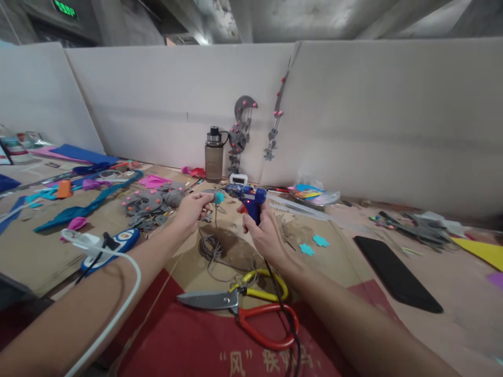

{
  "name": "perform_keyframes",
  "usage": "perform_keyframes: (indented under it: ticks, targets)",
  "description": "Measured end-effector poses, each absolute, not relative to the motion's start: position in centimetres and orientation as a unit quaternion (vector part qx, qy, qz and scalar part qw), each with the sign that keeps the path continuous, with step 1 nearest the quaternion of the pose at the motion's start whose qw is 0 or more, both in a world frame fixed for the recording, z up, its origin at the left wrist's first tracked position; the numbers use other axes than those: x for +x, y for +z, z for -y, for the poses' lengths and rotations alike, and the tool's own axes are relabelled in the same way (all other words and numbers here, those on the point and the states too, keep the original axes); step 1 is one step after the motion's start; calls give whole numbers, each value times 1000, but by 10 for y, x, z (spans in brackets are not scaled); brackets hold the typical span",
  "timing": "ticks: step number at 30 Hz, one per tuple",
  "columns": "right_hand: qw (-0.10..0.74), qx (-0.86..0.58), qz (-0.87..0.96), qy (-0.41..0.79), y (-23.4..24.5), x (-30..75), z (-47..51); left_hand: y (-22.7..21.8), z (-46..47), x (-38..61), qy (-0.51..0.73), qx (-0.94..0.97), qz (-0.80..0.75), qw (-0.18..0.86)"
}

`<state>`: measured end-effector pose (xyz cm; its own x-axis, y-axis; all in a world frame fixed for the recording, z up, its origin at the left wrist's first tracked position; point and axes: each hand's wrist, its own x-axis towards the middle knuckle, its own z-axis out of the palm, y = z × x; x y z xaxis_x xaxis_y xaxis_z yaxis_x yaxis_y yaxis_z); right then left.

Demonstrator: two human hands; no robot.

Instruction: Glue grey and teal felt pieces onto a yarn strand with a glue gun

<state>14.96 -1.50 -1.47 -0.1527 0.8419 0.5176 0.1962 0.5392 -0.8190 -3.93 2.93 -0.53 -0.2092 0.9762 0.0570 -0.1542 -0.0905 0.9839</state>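
Note:
Pinched in the fingers of my left hand [193,212] is a small turquoise felt flower [219,197], with a grey cord hanging just below it. My right hand [264,230] is wrapped round the handle of a blue glue gun [253,201], whose nozzle points left toward the flower without clearly touching it. A small red light glows on the gun, and its black cable runs down past my wrist. Two more turquoise flowers [313,245] lie flat to the right. Below my hands, a loose coil of grey cord [211,248] rests on the brown paper.
Large scissors [236,301] with yellow and red handles lie in front. A black phone-like slab [396,272] is at right. Grey felt pieces with pink dots [145,204] and a blue power strip [112,251] are at left. A bottle [214,157] stands by the white partition.

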Motion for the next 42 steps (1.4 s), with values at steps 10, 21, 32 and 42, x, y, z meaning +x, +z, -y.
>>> perform_keyframes:
  ticks: [10,21,32,42]
  targets:
    - [507,-387,737,222,-26,150,18,-4,-26,-31,613,402,-480,482]
    - [503,-395,745,188,-28,148,20,-8,-28,-29,611,433,-475,462]
    - [503,-397,747,178,-28,148,20,-11,-31,-29,615,438,-476,451]
    - [494,-408,750,162,-30,148,21,-12,-30,-29,618,442,-472,448]
